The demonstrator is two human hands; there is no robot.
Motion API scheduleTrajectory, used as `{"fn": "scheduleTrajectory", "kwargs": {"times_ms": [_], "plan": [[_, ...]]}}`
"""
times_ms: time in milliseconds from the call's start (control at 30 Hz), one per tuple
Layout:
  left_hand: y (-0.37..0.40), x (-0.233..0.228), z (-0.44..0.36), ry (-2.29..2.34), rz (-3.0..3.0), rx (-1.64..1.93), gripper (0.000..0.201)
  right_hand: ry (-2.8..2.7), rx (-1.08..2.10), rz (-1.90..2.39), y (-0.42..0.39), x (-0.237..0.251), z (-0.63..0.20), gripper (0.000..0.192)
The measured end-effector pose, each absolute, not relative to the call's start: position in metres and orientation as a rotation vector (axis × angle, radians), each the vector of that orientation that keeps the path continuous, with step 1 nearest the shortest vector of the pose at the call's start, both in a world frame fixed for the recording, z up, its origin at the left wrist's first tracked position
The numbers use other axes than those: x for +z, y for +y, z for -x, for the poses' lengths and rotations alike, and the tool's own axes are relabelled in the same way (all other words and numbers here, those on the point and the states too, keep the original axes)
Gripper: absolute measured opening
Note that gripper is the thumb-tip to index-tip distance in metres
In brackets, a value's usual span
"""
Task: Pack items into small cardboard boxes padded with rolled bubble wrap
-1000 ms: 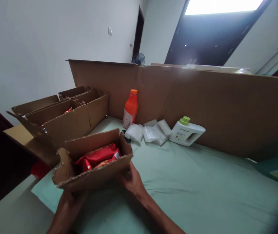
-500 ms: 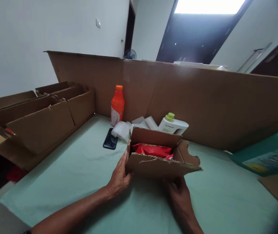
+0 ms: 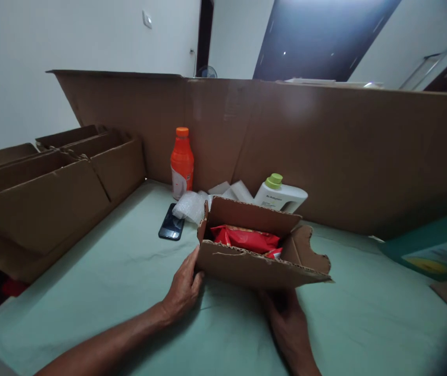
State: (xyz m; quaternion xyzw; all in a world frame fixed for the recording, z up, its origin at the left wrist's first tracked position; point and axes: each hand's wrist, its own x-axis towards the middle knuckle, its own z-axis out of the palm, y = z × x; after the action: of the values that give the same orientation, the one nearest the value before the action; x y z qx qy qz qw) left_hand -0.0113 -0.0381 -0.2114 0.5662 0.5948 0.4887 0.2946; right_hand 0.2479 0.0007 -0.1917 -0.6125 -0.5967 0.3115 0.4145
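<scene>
An open cardboard box (image 3: 262, 269) with torn, jagged edges is in front of me, tilted toward me. Inside it lie red packets (image 3: 247, 238) with a shiny wrapper. My left hand (image 3: 184, 286) grips the box's left end, its thumb near the lower front corner and its fingers partly hidden behind the side. Beneath the front right of the box, my right hand (image 3: 288, 321) supports it, fingers curled under and largely hidden. Just beyond the box's left corner are a dark phone (image 3: 171, 223) and crumpled bubble wrap (image 3: 190, 207).
Behind the box stand an orange bottle (image 3: 182, 162), white foam pieces (image 3: 241, 192) and a white jug with a green cap (image 3: 280, 196). Cardboard boxes (image 3: 47, 203) line the left. A cardboard wall (image 3: 325, 151) closes the back. A teal container (image 3: 435, 245) sits at right on the green cloth (image 3: 129, 282).
My view has tipped down slightly, shifting the scene. Both hands keep their places on the box, and the red packets remain inside it.
</scene>
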Motion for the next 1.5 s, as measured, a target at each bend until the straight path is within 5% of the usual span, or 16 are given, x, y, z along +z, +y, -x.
{"fn": "scheduleTrajectory", "kwargs": {"times_ms": [467,667,833,1033,1267,1500], "plan": [[-0.017,-0.193,0.048,1.829,-1.801,1.278,0.056,-1.533,0.743,1.575,0.010,-0.184,-0.247,0.041],[0.052,-0.158,0.096,1.918,-1.657,1.428,0.058,-1.511,0.721,1.575,0.012,-0.192,-0.250,0.045],[0.091,-0.138,0.113,1.824,-1.335,1.679,0.020,-1.527,0.731,1.536,0.014,-0.193,-0.252,0.045],[0.016,-0.130,0.142,1.673,-0.753,1.898,0.039,-1.530,0.713,1.504,0.017,-0.198,-0.254,0.050],[-0.107,-0.156,0.092,1.474,-0.310,1.759,0.034,-1.524,0.699,1.450,0.022,-0.205,-0.250,0.056],[-0.175,-0.123,0.054,1.151,-0.322,1.526,0.052,-1.388,0.577,1.408,-0.020,-0.172,-0.260,0.071]]}}
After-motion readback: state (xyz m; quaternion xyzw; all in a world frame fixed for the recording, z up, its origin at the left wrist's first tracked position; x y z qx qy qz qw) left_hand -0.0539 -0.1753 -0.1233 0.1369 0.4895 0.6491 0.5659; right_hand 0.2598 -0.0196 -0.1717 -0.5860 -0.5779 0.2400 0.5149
